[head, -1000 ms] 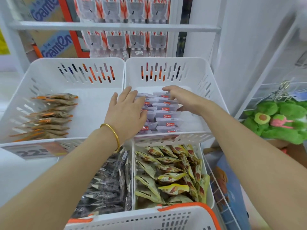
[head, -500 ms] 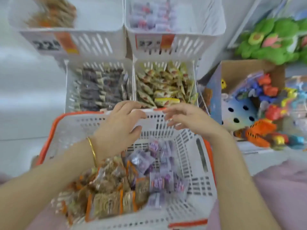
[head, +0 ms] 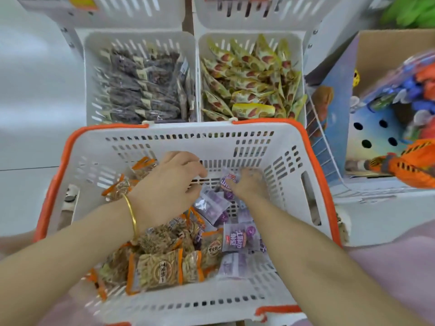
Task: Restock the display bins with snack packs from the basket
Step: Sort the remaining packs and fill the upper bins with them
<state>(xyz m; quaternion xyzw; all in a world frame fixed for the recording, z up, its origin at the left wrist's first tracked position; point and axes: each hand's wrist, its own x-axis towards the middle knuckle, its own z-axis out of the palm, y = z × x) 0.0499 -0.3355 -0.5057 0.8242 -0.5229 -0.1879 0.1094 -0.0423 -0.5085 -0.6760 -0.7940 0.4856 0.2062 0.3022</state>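
The white basket with an orange rim (head: pixel 313 161) lies right below me. Orange-and-brown snack packs (head: pixel 155 269) are piled in its left half and purple snack packs (head: pixel 237 236) in its right half. My left hand (head: pixel 171 184), with a gold bangle on the wrist, reaches in over the pile near the far wall with curled fingers and holds nothing. Beside it, my right hand (head: pixel 249 187) pinches a purple snack pack (head: pixel 228 181) at the far wall. Beyond the basket stand a display bin of dark packs (head: pixel 89 74) and a display bin of yellow-green packs (head: pixel 300 67).
Two upper white bins (head: pixel 164 12) with price tags show only their fronts at the top edge. On the right, a cardboard box (head: pixel 390 41) holds colourful toys (head: pixel 414 161). A wire rack (head: pixel 317 130) runs beside the basket, and a green plush (head: pixel 409 10) sits top right.
Both hands left the upper right bin of purple packs and came down past the basket rim. They are now inside the basket, the right one on a purple pack. My view tilted down.
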